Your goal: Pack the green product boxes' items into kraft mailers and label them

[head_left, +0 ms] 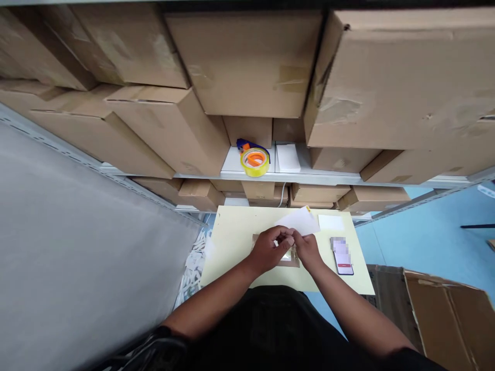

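Observation:
My left hand (268, 250) and my right hand (307, 247) meet over the middle of a small pale yellow table (232, 242). Both have their fingers pinched together on a white paper sheet (299, 221) that sticks out behind them. Under the hands lies a small brown cardboard piece (291, 256) with a clear patch. What exactly the fingertips grip is partly hidden.
A phone (342, 256) with a lit screen lies on the table's right side, and a white slip (331, 222) behind it. A yellow tape roll on an orange-blue dispenser (254, 159) and a white box (287, 157) sit on the shelf among cardboard boxes (247, 62). Flattened cardboard (444, 314) lies right; paper scraps (193, 268) left.

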Demonstrator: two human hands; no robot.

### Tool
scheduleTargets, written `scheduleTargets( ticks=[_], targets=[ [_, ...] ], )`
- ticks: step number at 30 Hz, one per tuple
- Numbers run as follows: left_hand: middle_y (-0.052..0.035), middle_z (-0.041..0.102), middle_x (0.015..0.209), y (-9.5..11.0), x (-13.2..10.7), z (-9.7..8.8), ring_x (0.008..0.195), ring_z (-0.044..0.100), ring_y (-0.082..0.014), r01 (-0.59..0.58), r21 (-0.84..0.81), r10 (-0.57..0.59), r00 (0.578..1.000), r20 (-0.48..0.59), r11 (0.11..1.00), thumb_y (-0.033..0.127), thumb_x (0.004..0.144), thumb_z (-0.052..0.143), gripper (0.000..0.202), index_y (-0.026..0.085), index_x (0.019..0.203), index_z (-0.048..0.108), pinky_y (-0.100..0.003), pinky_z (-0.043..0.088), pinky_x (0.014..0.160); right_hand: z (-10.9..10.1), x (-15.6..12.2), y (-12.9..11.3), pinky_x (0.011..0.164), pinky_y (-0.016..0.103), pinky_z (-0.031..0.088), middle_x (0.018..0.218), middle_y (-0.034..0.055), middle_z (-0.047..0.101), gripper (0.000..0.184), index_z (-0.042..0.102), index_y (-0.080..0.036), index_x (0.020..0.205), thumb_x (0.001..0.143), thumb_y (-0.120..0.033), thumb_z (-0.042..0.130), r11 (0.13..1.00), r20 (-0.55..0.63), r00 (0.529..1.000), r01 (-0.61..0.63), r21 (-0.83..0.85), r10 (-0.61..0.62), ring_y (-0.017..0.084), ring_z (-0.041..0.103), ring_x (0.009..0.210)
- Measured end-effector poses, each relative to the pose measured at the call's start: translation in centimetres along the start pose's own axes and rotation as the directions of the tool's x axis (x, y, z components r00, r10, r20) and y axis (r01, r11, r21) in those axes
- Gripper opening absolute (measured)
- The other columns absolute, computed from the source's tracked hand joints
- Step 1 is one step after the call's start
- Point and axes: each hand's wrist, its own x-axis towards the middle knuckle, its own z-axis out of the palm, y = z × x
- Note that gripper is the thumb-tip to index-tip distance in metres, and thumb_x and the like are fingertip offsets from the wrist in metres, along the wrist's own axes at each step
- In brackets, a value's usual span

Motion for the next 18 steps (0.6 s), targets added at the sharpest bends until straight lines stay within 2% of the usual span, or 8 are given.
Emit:
scheduleTargets(
  ticks=[2, 4, 6, 9, 11, 14, 18],
  targets=[
    [-0.0028, 0.074, 0.089, -0.2, -1.3, -2.8, 0.084, 0.068, -0.0193, -0.007, 0.031, 0.009, 0.996, -0.083, 0.999, 0.039, 0.086, 0.067, 0.019, 0.023, 0.097, 0.073, -0.031, 0.055, 0.082, 1.9, -1.7, -1.4, 0.065, 0.034, 0.052, 0.056, 0.0035, 0.066, 0.042, 0.069, -0.017, 0.066, 0.084, -0.056, 0.067, 0.983, -0.055, 0.992, -0.101, 0.154, 0.11, 0.022, 0.065, 0.06],
    [-0.0018, 0.073, 0.085, -0.5, -2.2, -5.5, 0.081, 0.067, -0.0184, 0.032, -0.013, -0.033, 0.992, -0.122, 0.999, 0.036, 0.085, 0.067, 0.016, 0.022, 0.091, 0.072, -0.03, 0.054, 0.078, 3.8, -3.4, -2.7, 0.058, 0.033, 0.051, 0.054, 0.0024, 0.064, 0.039, 0.069, -0.016, 0.072, 0.078, -0.054, 0.073, 0.95, -0.08, 0.985, -0.127, 0.285, 0.156, 0.02, 0.062, 0.052],
    [-0.0019, 0.072, 0.083, -0.8, -3.0, -7.8, 0.078, 0.066, -0.0175, 0.087, -0.106, -0.095, 0.993, -0.074, 0.991, 0.035, 0.083, 0.066, 0.017, 0.021, 0.089, 0.072, -0.029, 0.053, 0.074, 5.5, -4.9, -3.9, 0.052, 0.032, 0.049, 0.057, 0.0012, 0.065, 0.037, 0.07, -0.016, 0.079, 0.073, -0.051, 0.078, 0.923, -0.094, 0.982, -0.121, 0.364, 0.166, 0.018, 0.059, 0.047],
    [-0.0034, 0.072, 0.082, -0.7, -4.0, -10.3, 0.075, 0.066, -0.0167, 0.134, -0.191, -0.124, 0.99, 0.061, 0.972, 0.035, 0.083, 0.065, 0.019, 0.019, 0.089, 0.073, -0.028, 0.052, 0.072, 7.6, -6.9, -5.1, 0.05, 0.031, 0.049, 0.061, 0.0011, 0.066, 0.035, 0.069, -0.016, 0.083, 0.071, -0.047, 0.081, 0.909, -0.094, 0.981, -0.121, 0.4, 0.172, 0.016, 0.058, 0.047],
    [-0.0045, 0.073, 0.082, -0.6, -4.7, -11.2, 0.075, 0.066, -0.0169, 0.136, -0.219, -0.115, 0.988, 0.106, 0.966, 0.037, 0.083, 0.065, 0.02, 0.019, 0.088, 0.072, -0.028, 0.053, 0.073, 8.7, -8.0, -5.6, 0.05, 0.031, 0.049, 0.062, 0.0016, 0.067, 0.034, 0.069, -0.016, 0.081, 0.072, -0.046, 0.081, 0.909, -0.094, 0.98, -0.127, 0.397, 0.177, 0.016, 0.057, 0.048],
    [-0.0048, 0.074, 0.081, -0.5, -5.4, -11.8, 0.075, 0.066, -0.0169, 0.124, -0.242, -0.099, 0.989, 0.111, 0.962, 0.039, 0.083, 0.065, 0.021, 0.019, 0.085, 0.071, -0.029, 0.053, 0.073, 9.6, -9.1, -5.7, 0.049, 0.031, 0.047, 0.061, 0.0019, 0.067, 0.031, 0.07, -0.016, 0.078, 0.074, -0.045, 0.08, 0.926, -0.096, 0.984, -0.106, 0.364, 0.15, 0.016, 0.056, 0.048],
    [-0.0036, 0.071, 0.076, -0.4, -5.7, -11.6, 0.071, 0.064, -0.0161, 0.135, -0.256, -0.107, 0.987, 0.119, 0.957, 0.036, 0.08, 0.066, 0.018, 0.019, 0.082, 0.07, -0.028, 0.052, 0.071, 9.3, -9.8, -5.1, 0.049, 0.03, 0.045, 0.063, 0.0017, 0.067, 0.03, 0.071, -0.015, 0.079, 0.077, -0.044, 0.077, 0.943, -0.07, 0.991, -0.085, 0.321, 0.113, 0.016, 0.054, 0.049]
  ],
)
